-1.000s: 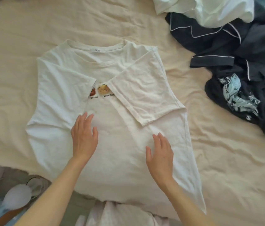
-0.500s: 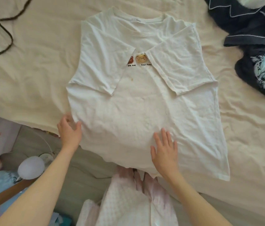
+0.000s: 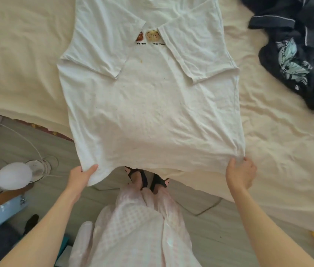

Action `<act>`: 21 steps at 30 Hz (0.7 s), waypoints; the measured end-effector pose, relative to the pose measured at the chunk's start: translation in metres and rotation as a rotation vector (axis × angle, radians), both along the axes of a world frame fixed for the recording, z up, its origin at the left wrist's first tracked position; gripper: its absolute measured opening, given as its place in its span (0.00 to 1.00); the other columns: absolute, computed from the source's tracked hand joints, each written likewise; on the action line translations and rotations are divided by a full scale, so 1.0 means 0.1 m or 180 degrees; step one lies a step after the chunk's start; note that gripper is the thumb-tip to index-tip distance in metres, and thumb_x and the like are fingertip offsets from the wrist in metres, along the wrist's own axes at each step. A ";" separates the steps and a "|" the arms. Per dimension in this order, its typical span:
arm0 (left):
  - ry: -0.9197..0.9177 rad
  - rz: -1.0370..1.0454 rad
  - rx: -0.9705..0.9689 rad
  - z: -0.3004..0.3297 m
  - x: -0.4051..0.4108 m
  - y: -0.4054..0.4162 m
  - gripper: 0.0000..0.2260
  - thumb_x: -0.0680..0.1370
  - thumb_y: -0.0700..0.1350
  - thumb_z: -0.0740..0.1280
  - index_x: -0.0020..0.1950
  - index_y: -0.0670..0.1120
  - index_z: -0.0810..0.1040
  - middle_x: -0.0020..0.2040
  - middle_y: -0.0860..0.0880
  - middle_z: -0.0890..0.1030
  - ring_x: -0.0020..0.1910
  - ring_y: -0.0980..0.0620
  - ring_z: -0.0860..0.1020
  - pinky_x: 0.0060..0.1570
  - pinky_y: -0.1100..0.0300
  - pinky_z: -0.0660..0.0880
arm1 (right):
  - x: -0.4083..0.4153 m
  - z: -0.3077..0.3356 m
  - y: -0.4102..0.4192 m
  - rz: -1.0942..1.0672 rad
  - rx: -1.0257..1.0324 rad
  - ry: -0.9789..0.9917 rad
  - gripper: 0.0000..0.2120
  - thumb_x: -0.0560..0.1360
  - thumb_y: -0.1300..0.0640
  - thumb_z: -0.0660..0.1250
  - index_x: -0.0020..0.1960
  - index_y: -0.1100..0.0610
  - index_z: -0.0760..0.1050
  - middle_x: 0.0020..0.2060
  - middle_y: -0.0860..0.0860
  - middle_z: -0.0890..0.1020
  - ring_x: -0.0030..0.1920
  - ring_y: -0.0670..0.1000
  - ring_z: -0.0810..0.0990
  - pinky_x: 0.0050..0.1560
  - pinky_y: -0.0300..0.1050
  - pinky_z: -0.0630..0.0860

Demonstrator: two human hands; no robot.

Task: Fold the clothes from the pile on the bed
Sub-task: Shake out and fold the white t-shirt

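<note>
My left hand pinches the near left corner of the white T-shirt, thumb on top and fingers curled under the hem. My right hand grips the near right corner the same way, the cloth bunched between thumb and fingers. Between my hands the hem hangs a little past the edge of the bed, pulled fairly taut, above my sandalled feet on the floor.

Ahead of my hands the shirt lies face up on the cream sheet. Both short sleeves are already turned in over the chest: the left sleeve lies ahead of my left hand, the right sleeve ahead of my right, and their edges almost meet over the small bear print. So I judge this shirt to be about halfway: sleeves in, body not yet folded. With both bottom corners in hand, the next step looks like carrying the hem up toward the collar.

Far ahead and to the right of my right hand sits the pile of dark navy clothes, crumpled and unfolded, one piece with a pale blue print. I see no finished folded garment anywhere, so most of the task remains.

To the left of my left hand, down on the floor, stands a small white lamp.
</note>
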State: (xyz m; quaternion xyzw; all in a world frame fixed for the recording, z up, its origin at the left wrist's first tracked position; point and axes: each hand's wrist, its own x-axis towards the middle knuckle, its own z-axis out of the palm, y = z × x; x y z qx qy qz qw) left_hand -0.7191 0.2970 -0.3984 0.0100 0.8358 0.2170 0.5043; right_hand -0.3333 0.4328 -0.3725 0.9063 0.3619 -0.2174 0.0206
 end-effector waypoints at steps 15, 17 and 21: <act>-0.0453 0.2425 0.0884 0.20 0.27 -0.37 0.07 0.81 0.35 0.57 0.54 0.43 0.73 0.65 0.43 0.73 0.59 0.44 0.74 0.65 0.43 0.67 | 0.26 -0.12 -0.09 -0.3958 0.0630 0.3444 0.19 0.75 0.58 0.68 0.66 0.55 0.71 0.56 0.50 0.79 0.57 0.52 0.79 0.59 0.50 0.75; -0.0309 0.2542 0.0871 0.23 0.24 -0.33 0.06 0.80 0.34 0.58 0.50 0.43 0.73 0.64 0.43 0.73 0.57 0.45 0.74 0.65 0.43 0.68 | 0.31 -0.08 -0.11 -0.3883 0.0779 0.3388 0.17 0.75 0.61 0.68 0.64 0.56 0.72 0.55 0.52 0.80 0.53 0.52 0.80 0.52 0.50 0.78; -0.0047 0.2671 0.0837 0.39 0.28 -0.36 0.08 0.81 0.35 0.58 0.59 0.41 0.71 0.62 0.43 0.73 0.59 0.44 0.74 0.65 0.43 0.67 | 0.39 0.06 -0.19 -0.3205 0.0883 0.3028 0.14 0.76 0.63 0.67 0.60 0.57 0.72 0.54 0.54 0.79 0.54 0.55 0.79 0.53 0.52 0.78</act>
